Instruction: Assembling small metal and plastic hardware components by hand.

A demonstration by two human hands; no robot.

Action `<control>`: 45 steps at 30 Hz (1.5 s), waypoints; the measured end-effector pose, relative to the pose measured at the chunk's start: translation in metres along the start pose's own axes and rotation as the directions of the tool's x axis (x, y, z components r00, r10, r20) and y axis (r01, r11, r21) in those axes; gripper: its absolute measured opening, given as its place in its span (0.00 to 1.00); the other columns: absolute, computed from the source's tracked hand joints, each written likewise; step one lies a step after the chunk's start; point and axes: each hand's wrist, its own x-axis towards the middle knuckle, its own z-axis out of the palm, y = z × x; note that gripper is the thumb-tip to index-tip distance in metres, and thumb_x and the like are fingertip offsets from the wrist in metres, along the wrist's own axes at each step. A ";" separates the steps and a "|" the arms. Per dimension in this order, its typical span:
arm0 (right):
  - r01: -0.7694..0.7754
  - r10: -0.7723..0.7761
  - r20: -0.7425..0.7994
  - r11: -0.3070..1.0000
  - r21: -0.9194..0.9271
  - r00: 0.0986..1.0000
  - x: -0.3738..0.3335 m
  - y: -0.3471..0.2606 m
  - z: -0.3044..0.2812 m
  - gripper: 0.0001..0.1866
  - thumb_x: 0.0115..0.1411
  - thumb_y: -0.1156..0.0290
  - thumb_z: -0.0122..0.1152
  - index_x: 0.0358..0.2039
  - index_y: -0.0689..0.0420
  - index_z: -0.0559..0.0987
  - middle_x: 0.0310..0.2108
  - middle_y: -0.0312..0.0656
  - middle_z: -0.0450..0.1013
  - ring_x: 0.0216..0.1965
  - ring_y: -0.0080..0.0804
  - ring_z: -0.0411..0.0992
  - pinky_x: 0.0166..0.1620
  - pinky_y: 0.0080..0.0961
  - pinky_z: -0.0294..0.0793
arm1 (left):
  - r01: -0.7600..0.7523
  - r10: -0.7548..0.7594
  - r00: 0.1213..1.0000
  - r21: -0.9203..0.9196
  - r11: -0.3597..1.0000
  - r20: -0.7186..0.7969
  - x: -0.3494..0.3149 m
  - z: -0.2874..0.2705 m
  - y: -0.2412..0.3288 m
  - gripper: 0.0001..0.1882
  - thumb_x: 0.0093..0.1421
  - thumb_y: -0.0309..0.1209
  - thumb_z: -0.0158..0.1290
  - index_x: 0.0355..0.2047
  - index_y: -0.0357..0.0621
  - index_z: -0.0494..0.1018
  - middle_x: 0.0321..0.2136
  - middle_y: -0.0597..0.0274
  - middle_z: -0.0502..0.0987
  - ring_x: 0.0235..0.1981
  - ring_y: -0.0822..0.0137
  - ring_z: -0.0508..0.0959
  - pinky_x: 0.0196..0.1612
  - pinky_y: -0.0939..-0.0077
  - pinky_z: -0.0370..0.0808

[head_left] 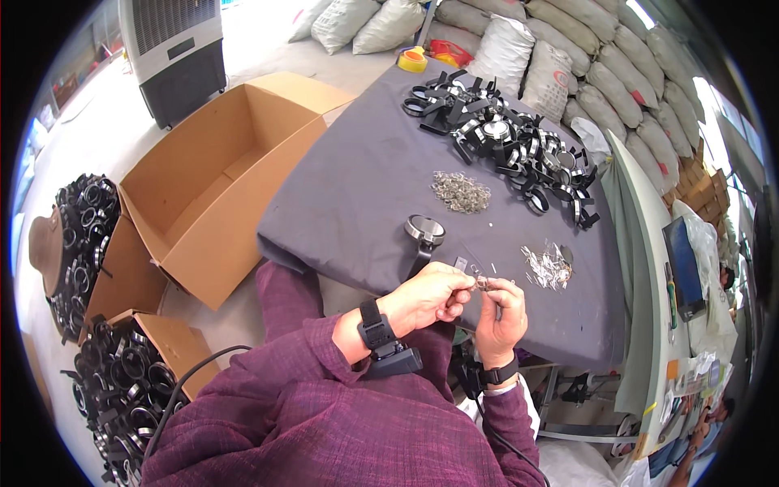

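Observation:
Over the near edge of the table, my left hand (pixel 430 294) and my right hand (pixel 501 316) meet fingertip to fingertip. Both are closed in a pinch on a small shiny metal piece (pixel 481 282), partly hidden by the fingers. Just beyond the left hand lies a black part with a round silver-rimmed head (pixel 425 230), its black strip reaching toward me. A heap of small wire clips (pixel 460 192) sits farther off. Right of my hands is a scatter of thin silver pins (pixel 548 268). Black ring-shaped parts (pixel 503 138) are piled at the table's far side.
The table wears a grey cloth (pixel 341 203), with yellow tape (pixel 412 59) at its far corner. An opened cardboard box (pixel 219 178) stands to the left. More black rings (pixel 122 398) fill a carton at lower left. Stuffed sacks (pixel 568 57) are stacked behind; a cooler (pixel 178 57) stands far left.

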 end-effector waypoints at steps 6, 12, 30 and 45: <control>-0.313 0.355 -0.003 0.830 0.461 0.935 0.000 -0.003 0.005 0.09 0.55 0.87 0.56 0.34 0.61 0.69 0.34 0.41 0.72 0.35 0.28 0.75 0.39 0.22 0.77 | 0.013 -0.011 1.000 0.077 0.997 -0.022 0.002 0.000 0.000 0.08 0.62 0.28 0.47 0.25 0.40 0.68 0.16 0.68 0.68 0.12 0.78 0.65 0.11 0.87 0.55; -0.568 0.599 0.133 0.631 0.529 0.790 0.006 -0.001 -0.007 0.08 0.56 0.84 0.54 0.36 0.62 0.69 0.34 0.41 0.73 0.28 0.23 0.73 0.32 0.20 0.75 | -0.107 0.123 0.991 0.245 0.964 -0.050 0.005 -0.003 -0.002 0.08 0.61 0.29 0.48 0.26 0.40 0.68 0.16 0.70 0.67 0.11 0.79 0.65 0.11 0.87 0.54; -0.697 0.648 0.356 0.395 0.599 0.673 0.011 -0.003 -0.024 0.14 0.52 0.85 0.60 0.40 0.65 0.74 0.35 0.45 0.76 0.33 0.25 0.74 0.37 0.21 0.76 | -0.078 0.079 0.997 -0.043 0.996 0.023 0.006 -0.002 -0.010 0.07 0.57 0.24 0.45 0.35 0.36 0.69 0.22 0.56 0.74 0.19 0.62 0.78 0.15 0.79 0.71; -0.633 0.571 0.312 0.538 0.557 0.759 0.004 -0.001 -0.025 0.11 0.59 0.81 0.54 0.42 0.65 0.76 0.33 0.39 0.75 0.32 0.22 0.73 0.35 0.19 0.75 | -0.168 0.166 0.986 0.139 0.976 0.026 0.004 0.004 -0.012 0.07 0.59 0.29 0.52 0.29 0.38 0.70 0.19 0.64 0.72 0.13 0.75 0.72 0.12 0.88 0.65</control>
